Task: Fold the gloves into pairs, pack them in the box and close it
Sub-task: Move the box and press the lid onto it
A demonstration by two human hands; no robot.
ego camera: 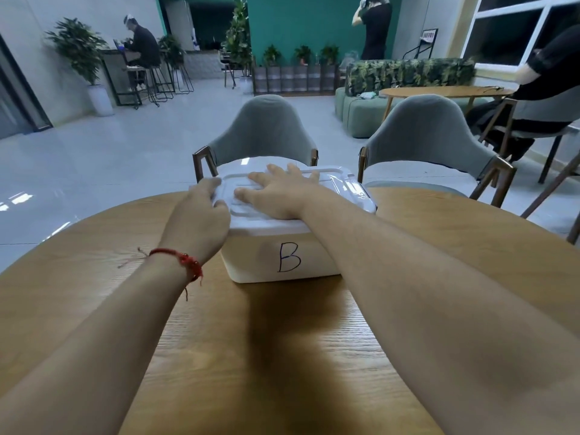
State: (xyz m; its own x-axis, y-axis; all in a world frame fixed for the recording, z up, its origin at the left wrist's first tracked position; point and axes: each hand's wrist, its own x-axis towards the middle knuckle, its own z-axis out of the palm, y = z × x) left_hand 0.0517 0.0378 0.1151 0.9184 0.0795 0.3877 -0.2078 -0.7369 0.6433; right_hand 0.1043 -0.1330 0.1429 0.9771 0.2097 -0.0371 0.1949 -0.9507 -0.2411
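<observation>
Head view, centre frame: right hand [279,196] lies flat, fingers [276,169] straight, on the lid [339,183] while left hand's [201,215] fingers curl round its left edge, apparently pressing the box [317,259] closed.

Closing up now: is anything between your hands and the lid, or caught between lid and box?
Nothing visible. The right hand lies flat on the lid, the left hand grips its left edge. Nothing pokes out at the near seam of the box; the far side is hidden.
</observation>
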